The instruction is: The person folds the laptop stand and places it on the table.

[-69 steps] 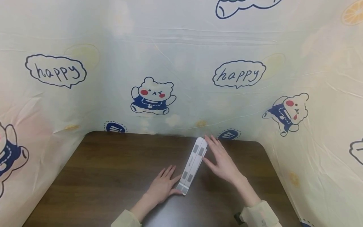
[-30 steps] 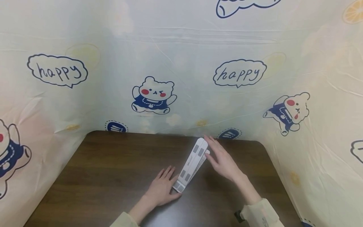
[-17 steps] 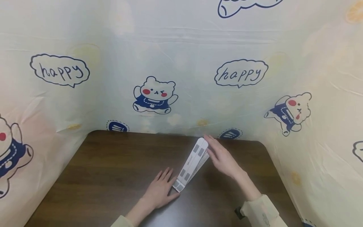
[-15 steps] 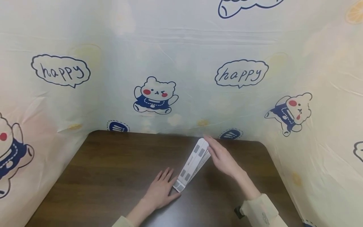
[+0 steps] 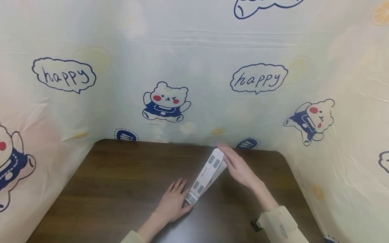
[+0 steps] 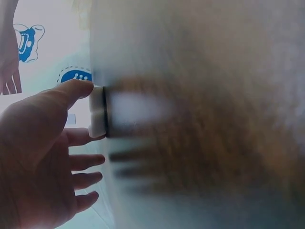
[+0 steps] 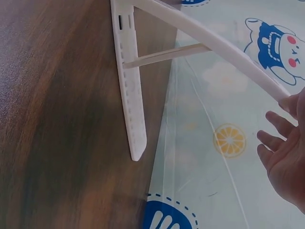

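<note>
The left grip (image 5: 171, 205) pinches the near end of the white stand (image 5: 204, 177) on the counter (image 5: 121, 182). The right grip (image 5: 241, 171) touches its raised far end; whether pinching, I cannot tell

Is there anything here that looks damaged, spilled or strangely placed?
Nothing stands out: the white folding stand shows no visible damage. Its upper bar slants up, with a thin strut running to the lower bar.
</note>
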Demonstrator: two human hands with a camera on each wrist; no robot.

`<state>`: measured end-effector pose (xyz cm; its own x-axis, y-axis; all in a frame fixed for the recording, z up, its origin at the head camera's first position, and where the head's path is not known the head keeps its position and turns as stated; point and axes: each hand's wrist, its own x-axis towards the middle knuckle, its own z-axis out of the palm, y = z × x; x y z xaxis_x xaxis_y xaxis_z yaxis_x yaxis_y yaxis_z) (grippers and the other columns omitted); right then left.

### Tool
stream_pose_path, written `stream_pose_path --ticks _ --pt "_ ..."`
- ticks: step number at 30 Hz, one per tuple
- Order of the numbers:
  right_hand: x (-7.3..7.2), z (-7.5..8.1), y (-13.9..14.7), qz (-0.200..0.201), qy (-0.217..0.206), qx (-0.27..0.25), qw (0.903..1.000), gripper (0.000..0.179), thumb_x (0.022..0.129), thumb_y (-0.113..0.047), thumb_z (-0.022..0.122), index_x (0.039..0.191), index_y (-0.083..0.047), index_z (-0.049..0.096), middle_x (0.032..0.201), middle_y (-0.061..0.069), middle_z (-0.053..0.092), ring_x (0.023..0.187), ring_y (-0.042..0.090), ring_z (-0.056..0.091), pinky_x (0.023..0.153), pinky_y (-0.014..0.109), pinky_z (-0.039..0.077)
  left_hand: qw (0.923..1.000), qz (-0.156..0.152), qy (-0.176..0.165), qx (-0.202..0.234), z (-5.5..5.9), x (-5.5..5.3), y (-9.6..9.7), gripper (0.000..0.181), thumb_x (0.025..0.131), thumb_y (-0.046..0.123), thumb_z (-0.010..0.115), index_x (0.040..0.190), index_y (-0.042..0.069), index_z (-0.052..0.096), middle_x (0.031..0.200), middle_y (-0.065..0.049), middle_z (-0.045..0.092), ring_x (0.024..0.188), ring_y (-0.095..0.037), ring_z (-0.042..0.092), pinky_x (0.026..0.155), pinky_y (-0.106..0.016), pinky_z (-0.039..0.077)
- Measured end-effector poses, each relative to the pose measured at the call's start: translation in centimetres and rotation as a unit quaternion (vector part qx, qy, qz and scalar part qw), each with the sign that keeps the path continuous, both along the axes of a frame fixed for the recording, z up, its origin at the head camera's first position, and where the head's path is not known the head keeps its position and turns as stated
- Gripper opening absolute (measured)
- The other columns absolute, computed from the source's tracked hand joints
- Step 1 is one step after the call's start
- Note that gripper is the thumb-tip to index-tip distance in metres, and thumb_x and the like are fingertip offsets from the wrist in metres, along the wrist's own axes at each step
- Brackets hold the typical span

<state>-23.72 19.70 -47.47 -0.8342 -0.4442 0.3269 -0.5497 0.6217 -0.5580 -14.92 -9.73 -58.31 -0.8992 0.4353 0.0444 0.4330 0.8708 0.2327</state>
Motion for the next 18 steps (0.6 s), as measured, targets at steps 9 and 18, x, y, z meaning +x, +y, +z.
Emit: stream_pose_path --ticks 9,18 --pt "-2.6 -4.8 2.0 0.036 0.04 -0.034 0.9979 0.052 0.119 -0.035 0.044 0.171 -0.025 0.043 0.178 0.006 0.042 0.167 0.032 0.037 0.137 0.058 0.031 0.9999 -0.009 -0.007 -0.002 0.1 -0.3 -0.6 0.07 0.1 0.055 0.072 0.153 0.01 0.064 0.169 -0.021 0.052 0.161 -0.043 0.045 0.133 -0.06 0.038" --pt "1.2 0.3 0.2 -0.014 0.013 0.033 0.9993 0.054 0.116 -0.012 0.051 0.169 -0.011 0.043 0.178 0.008 0.041 0.166 0.033 0.038 0.135 0.058 0.033 0.9998 -0.006 -0.017 -0.003 0.2 -0.4 -1.0 0.067 0.101 0.053 0.072 0.154 0.013 0.064 0.169 -0.021 0.051 0.162 -0.043 0.043 0.134 -0.06 0.036"
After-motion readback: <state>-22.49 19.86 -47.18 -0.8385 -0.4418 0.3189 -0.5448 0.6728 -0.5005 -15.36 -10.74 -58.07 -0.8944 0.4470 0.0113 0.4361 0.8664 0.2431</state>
